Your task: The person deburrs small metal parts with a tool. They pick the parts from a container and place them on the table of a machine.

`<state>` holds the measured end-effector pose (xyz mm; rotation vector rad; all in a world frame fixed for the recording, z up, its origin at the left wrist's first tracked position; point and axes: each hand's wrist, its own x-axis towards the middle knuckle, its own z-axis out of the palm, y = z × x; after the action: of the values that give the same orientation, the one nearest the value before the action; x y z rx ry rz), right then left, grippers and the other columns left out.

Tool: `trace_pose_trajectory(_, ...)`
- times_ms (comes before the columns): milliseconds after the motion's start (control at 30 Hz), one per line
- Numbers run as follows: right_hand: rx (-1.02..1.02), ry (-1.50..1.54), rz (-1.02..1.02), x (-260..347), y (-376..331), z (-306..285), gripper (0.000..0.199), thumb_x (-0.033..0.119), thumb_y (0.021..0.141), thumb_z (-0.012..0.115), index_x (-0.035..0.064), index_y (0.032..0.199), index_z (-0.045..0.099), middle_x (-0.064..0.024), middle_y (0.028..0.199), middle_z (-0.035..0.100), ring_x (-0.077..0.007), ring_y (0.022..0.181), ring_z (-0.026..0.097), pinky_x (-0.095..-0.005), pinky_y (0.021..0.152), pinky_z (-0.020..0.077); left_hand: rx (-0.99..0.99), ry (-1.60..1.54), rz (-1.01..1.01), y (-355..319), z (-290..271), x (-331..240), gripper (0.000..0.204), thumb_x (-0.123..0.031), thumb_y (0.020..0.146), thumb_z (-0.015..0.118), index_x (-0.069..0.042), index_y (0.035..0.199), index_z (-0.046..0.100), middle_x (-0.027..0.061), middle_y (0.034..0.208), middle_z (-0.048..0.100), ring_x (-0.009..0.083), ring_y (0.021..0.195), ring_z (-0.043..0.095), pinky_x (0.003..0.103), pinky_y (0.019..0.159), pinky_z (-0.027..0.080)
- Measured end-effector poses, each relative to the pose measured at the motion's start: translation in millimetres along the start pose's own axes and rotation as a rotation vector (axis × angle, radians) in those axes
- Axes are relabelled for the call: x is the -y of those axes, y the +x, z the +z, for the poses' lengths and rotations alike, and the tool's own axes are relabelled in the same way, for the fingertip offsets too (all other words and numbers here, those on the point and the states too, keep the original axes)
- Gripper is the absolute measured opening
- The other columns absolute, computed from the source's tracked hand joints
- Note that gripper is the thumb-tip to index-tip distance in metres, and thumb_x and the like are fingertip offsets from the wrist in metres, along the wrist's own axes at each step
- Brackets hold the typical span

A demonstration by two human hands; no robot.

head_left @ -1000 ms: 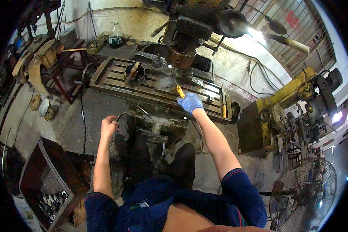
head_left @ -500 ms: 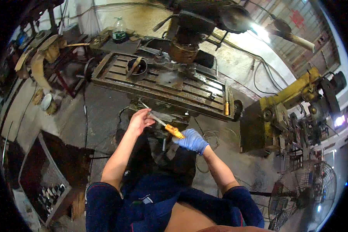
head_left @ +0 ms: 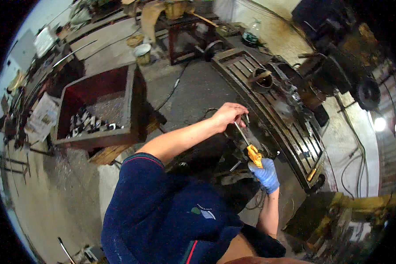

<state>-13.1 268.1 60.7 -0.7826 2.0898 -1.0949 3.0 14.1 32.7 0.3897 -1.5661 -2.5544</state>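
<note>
My right hand (head_left: 264,174), in a blue glove, is closed around the orange handle of a screwdriver (head_left: 248,146). My bare left hand (head_left: 229,115) pinches the far end of its thin metal shaft. Both hands are in front of the slotted table of a milling machine (head_left: 277,119), below its near edge. The tip of the screwdriver is hidden under my left fingers. A round metal part (head_left: 260,78) sits on the machine table beyond my left hand.
A rusty open metal bin (head_left: 101,105) with several small metal pieces stands on the floor to the left. A stool-like stand (head_left: 180,31) and a white bucket (head_left: 141,52) are farther back. Yellow machinery (head_left: 361,207) stands at the right. Cables run across the floor.
My head has turned left, so the machine has shifted right in view. My right hand came back from the machine table with the screwdriver, and my left hand rose to grip its shaft.
</note>
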Motion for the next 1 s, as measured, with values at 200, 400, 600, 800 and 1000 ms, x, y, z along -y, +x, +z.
trace_pose_trajectory(200, 0.0, 0.036, -0.136, 7, -2, 3, 0.024, 0.02, 0.071, 0.069, -0.0003, 0.077, 0.058, 0.0015, 0.06, 0.05, -0.0067, 0.054, 0.041, -0.0253, 0.049, 0.0352, -0.159, 0.595, 0.214, -153, -38, -144, 0.025, -0.021, 0.084, 0.058, -0.004, 0.102, 0.061, 0.0043, 0.073, 0.065, 0.005, 0.06, 0.055, 0.019, 0.045, 0.037)
trace_pose_trajectory(400, 0.001, 0.134, -0.094, -4, -2, 11, 0.024, 0.022, 0.072, 0.07, 0.0013, 0.071, 0.057, 0.0029, 0.058, 0.048, -0.0063, 0.053, 0.04, -0.0261, 0.047, 0.0336, -1.053, 0.809, 0.451, -260, -211, -212, 0.022, -0.006, 0.083, 0.054, -0.002, 0.103, 0.061, 0.0087, 0.073, 0.064, 0.0078, 0.053, 0.053, 0.021, 0.048, 0.042)
trace_pose_trajectory(600, -0.041, 0.155, -0.087, -13, -1, 9, 0.026, 0.024, 0.073, 0.069, 0.0032, 0.067, 0.054, 0.004, 0.056, 0.045, -0.0066, 0.052, 0.038, -0.0264, 0.047, 0.0322, -1.24, 1.739, -0.432, -301, -409, -160, 0.034, -0.015, 0.068, 0.058, -0.007, 0.101, 0.058, 0.0154, 0.099, 0.062, 0.0339, 0.093, 0.059, 0.04, 0.079, 0.047)
trace_pose_trajectory(800, -0.067, 0.053, -0.145, -8, -3, 10, 0.026, 0.024, 0.074, 0.068, 0.0017, 0.07, 0.055, 0.0009, 0.055, 0.046, -0.0089, 0.051, 0.039, -0.028, 0.047, 0.0342, -1.022, 2.083, -0.684, -277, -388, -159, 0.017, -0.012, 0.075, 0.054, -0.01, 0.091, 0.059, 0.0117, 0.097, 0.063, 0.0284, 0.092, 0.061, 0.04, 0.074, 0.049)
trace_pose_trajectory(1000, -0.117, -0.032, -0.096, -9, -4, 10, 0.025, 0.022, 0.072, 0.066, 0.0002, 0.071, 0.056, -0.0053, 0.055, 0.05, -0.0116, 0.05, 0.044, -0.0299, 0.048, 0.037, -0.853, 2.214, -0.861, -266, -404, -151, 0.019, -0.015, 0.077, 0.055, -0.014, 0.094, 0.063, 0.0077, 0.094, 0.065, 0.0237, 0.09, 0.062, 0.035, 0.073, 0.049)
